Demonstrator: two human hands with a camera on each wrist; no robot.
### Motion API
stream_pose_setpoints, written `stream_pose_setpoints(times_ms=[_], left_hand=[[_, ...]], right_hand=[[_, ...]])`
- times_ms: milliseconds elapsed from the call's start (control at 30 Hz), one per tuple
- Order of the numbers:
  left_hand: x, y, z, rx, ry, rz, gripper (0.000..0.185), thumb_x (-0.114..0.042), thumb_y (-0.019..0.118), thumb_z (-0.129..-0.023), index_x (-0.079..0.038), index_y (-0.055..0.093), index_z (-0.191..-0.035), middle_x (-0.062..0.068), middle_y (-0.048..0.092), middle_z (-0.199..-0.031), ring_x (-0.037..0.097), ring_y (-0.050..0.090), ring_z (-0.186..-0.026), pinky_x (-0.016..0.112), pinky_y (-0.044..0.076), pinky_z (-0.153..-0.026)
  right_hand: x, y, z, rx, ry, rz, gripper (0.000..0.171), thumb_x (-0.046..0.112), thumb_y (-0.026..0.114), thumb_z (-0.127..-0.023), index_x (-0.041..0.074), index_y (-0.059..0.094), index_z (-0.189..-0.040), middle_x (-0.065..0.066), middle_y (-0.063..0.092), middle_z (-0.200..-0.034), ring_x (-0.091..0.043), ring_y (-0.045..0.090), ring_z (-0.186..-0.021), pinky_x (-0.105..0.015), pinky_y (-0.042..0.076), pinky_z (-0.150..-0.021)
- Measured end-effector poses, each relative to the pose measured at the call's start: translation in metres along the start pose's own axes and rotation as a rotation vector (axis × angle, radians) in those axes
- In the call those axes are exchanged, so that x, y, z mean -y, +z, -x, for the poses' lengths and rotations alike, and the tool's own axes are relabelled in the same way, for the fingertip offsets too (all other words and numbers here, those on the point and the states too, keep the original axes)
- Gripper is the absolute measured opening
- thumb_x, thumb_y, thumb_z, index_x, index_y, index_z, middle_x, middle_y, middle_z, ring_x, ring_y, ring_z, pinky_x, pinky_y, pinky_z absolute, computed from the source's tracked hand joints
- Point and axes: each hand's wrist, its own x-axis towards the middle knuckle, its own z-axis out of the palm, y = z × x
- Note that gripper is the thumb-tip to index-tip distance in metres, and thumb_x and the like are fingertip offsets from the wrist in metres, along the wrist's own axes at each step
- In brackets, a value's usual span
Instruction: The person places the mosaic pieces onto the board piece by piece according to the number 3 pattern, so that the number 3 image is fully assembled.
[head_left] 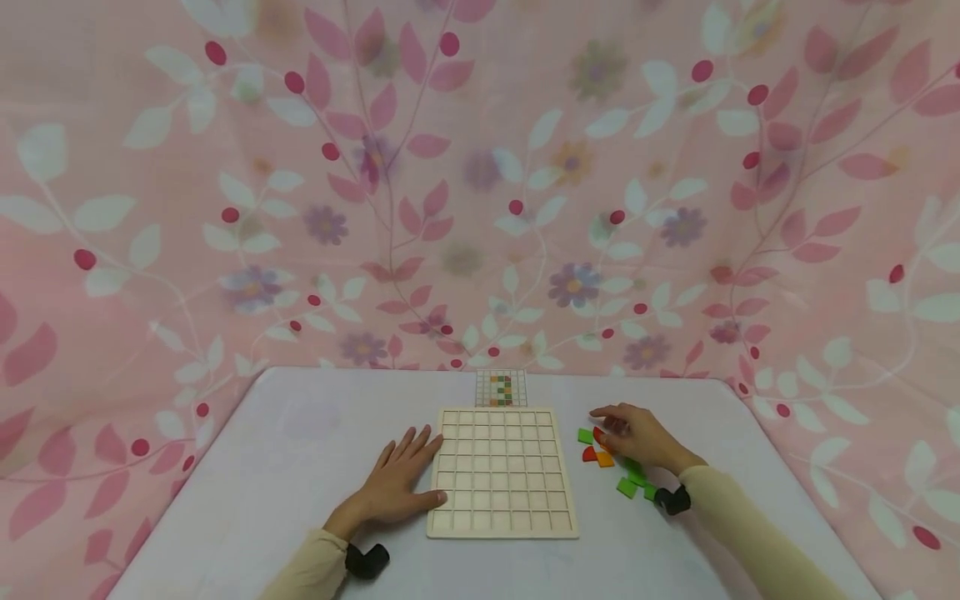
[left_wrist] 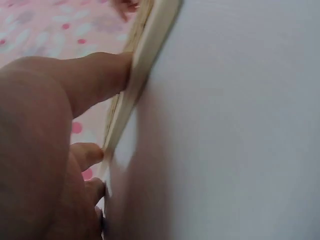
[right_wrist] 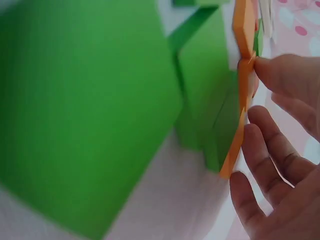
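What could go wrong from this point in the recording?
1. The right hand hovers over a tight pile of tiles; its fingers may nudge neighbours or lift two at once.
2. The left hand only rests flat against the board edge, so a push might slide the board.
3. The pattern card looks small and far, so colours may be misread.

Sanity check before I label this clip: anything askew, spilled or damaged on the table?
Nothing stands out. The wooden grid board lies flat and square to the table edge, cells empty. The left hand rests flat against its left edge. The coloured tiles lie in a loose pile under the right hand. The pattern card sits straight behind the board.
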Motion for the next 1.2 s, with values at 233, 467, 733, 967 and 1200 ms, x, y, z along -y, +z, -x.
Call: stream_pose_setpoints(times_ms=[233,467,733,967,1200], left_hand=[[-0.003,0.004,0.000,-0.060,-0.020,0.003,0.086,-0.058,0.062,-0.088,-0.016,0.031,-0.156,0.010,0.021,-0.164,0.036,0.013,-0.152,0.064,0.010,-0.117],[-0.004,0.002,0.000,-0.063,-0.032,-0.011,0.086,-0.059,0.062,-0.088,-0.017,0.031,-0.157,0.009,0.021,-0.164,0.034,0.013,-0.152,0.063,0.011,-0.117],[-0.002,0.003,0.001,-0.072,-0.037,0.018,0.086,-0.059,0.063,-0.087,-0.017,0.032,-0.156,0.009,0.022,-0.164,0.034,0.013,-0.152,0.063,0.011,-0.118],[0.001,0.007,0.001,-0.065,-0.044,0.009,0.087,-0.059,0.063,-0.087,-0.017,0.032,-0.156,0.008,0.022,-0.164,0.034,0.013,-0.152,0.062,0.010,-0.118],[0.001,0.007,0.000,-0.065,-0.049,0.005,0.087,-0.061,0.061,-0.087,-0.019,0.030,-0.157,0.007,0.020,-0.165,0.033,0.011,-0.153,0.060,0.008,-0.119]], right_hand=[[0.004,-0.003,0.002,0.078,0.042,-0.067,0.026,0.023,0.074,-0.090,0.020,0.072,-0.115,0.007,0.067,-0.104,-0.010,0.060,-0.091,-0.024,0.054,-0.083],[0.013,-0.005,0.001,0.058,0.161,0.029,0.019,0.030,0.076,-0.087,0.017,0.072,-0.101,0.010,0.066,-0.088,-0.010,0.058,-0.080,-0.025,0.053,-0.075],[0.027,-0.005,0.003,0.066,0.344,0.153,0.023,0.032,0.073,-0.088,0.012,0.061,-0.085,0.003,0.057,-0.067,-0.015,0.050,-0.059,-0.027,0.044,-0.054],[0.027,-0.007,0.005,0.080,0.356,0.100,0.022,0.029,0.067,-0.094,0.010,0.063,-0.103,0.002,0.061,-0.073,-0.015,0.052,-0.062,-0.025,0.046,-0.057],[0.019,-0.014,0.011,0.143,0.184,0.057,0.027,0.017,0.068,-0.093,0.014,0.064,-0.120,0.005,0.059,-0.079,-0.012,0.052,-0.067,-0.022,0.049,-0.061]])
